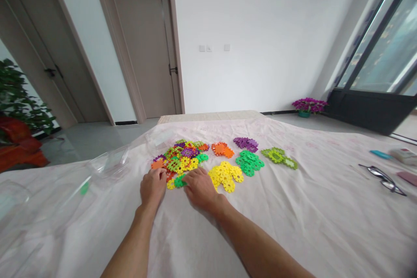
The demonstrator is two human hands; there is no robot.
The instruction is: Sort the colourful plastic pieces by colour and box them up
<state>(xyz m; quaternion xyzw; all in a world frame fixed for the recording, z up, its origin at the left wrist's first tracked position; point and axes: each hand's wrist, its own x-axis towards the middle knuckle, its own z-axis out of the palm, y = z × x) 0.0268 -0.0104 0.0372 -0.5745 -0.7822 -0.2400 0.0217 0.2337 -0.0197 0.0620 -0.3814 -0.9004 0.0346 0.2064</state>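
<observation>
A mixed pile of flat plastic interlocking pieces (182,156) lies on the cloth in front of me, in orange, purple, yellow, green and lime. At its near left edge is my left hand (153,186), its fingers curled together beside an orange piece (157,164); what they hold, if anything, is hidden. My right hand (201,187) reaches in from the right, its fingertips closed at the edge of a green flower-shaped disc (180,181). Right of the pile lie single-colour groups: yellow discs (226,174), green discs (250,162), orange pieces (222,149), purple pieces (246,143) and lime pieces (279,157).
Clear plastic containers (109,163) stand on the left of the cloth-covered table (325,226), one with a green spot (84,187). Glasses (384,179), a blue item (381,154) and a reddish flat item (408,178) lie at the right.
</observation>
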